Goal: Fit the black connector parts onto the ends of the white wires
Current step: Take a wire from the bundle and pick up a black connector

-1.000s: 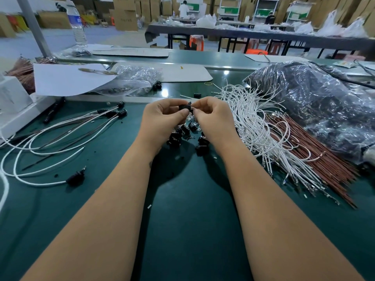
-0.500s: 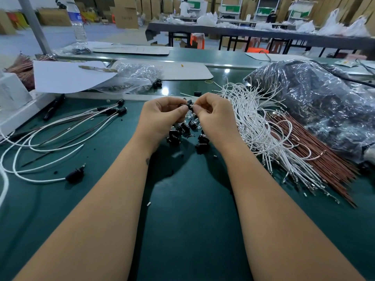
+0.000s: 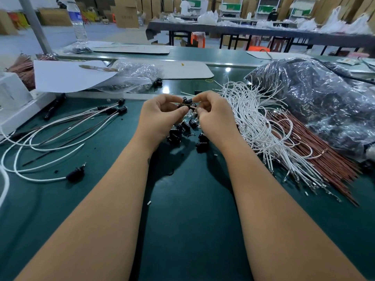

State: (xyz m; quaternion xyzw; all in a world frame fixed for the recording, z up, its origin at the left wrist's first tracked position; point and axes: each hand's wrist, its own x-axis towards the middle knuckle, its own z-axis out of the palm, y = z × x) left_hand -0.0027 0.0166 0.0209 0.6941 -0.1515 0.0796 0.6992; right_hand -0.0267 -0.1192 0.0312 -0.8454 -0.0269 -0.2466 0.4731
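Note:
Above the green mat, my left hand (image 3: 160,116) and my right hand (image 3: 215,116) meet, and both pinch a small black connector part (image 3: 187,103) between their fingertips. Below them lies a loose heap of black connector parts (image 3: 182,132). A fan of white wires (image 3: 261,126) with metal tips spreads to the right of my right hand. On the left lie finished white wires (image 3: 52,136), capped with black connectors (image 3: 121,109); another capped end (image 3: 75,174) rests nearer me.
Brown wires (image 3: 324,157) lie under and beside the white fan. A large dark plastic bag (image 3: 316,102) fills the right side. A clear bag (image 3: 134,78), white paper (image 3: 67,76) and a white box (image 3: 14,98) sit at the back left. A water bottle (image 3: 77,21) stands far left.
Both hands stay together at the same spot. The fingers have shifted slightly on the black part, which now shows more between the fingertips.

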